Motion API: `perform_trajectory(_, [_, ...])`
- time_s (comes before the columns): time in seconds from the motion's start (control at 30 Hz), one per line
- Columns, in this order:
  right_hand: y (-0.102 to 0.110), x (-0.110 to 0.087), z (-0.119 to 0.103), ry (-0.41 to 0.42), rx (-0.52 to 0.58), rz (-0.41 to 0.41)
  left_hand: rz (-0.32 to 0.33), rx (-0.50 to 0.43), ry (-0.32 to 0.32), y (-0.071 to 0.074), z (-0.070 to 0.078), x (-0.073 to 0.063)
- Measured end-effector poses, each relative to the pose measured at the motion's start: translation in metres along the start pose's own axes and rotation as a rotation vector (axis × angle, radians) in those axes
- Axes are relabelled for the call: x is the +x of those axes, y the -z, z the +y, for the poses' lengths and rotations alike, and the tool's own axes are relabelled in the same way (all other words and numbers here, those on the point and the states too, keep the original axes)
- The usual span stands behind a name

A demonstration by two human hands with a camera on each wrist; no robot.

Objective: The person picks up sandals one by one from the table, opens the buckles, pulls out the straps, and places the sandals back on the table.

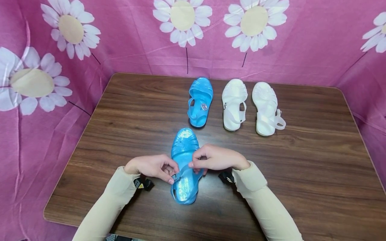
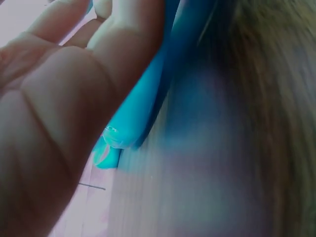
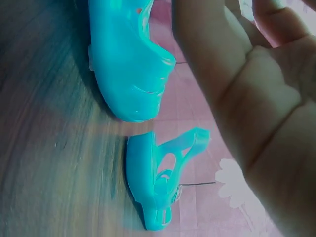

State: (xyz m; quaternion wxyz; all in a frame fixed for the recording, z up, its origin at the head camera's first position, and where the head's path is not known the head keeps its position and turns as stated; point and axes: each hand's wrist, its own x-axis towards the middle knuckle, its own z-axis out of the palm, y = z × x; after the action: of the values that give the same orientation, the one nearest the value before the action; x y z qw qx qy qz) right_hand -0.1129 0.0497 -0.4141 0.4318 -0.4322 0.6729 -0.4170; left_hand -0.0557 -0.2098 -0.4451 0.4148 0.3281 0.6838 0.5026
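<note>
A glossy blue jelly sandal point(image 1: 184, 147) lies sole down on the table, toe pointing away from me. My left hand point(image 1: 156, 167) pinches its ankle strap by the small buckle point(image 1: 175, 176) on the left side. Over on the right side, my right hand point(image 1: 218, 158) pinches the strap between thumb and index finger. In the left wrist view, fingers cover much of the blue sandal point(image 2: 133, 111). The right wrist view shows the sandal's toe end point(image 3: 128, 74), while the right fingertips are out of that frame.
Behind it stands a second blue sandal point(image 1: 201, 87), with two white sandals point(image 1: 234, 89) to its right. All rest on the brown wooden table point(image 1: 307, 160). A pink cloth point(image 1: 126, 43) with white daisies hangs along the table's back and sides.
</note>
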Motion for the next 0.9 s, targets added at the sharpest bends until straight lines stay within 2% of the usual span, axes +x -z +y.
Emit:
perform_trajectory(0.47, [0.004,-0.022,0.009,-0.017,0.032,-0.073,-0.050,-0.019,-0.015,-0.003,0.005,0.021])
perform_trajectory(0.6, [0.007,-0.029,0.010,-0.034,0.029,-0.080,-0.054,-0.005,-0.004,-0.004,0.005,0.030])
perform_trajectory(0.9, [0.013,-0.042,0.014,-0.011,0.025,-0.098,-0.038,0.000,0.008,-0.004,0.008,0.047])
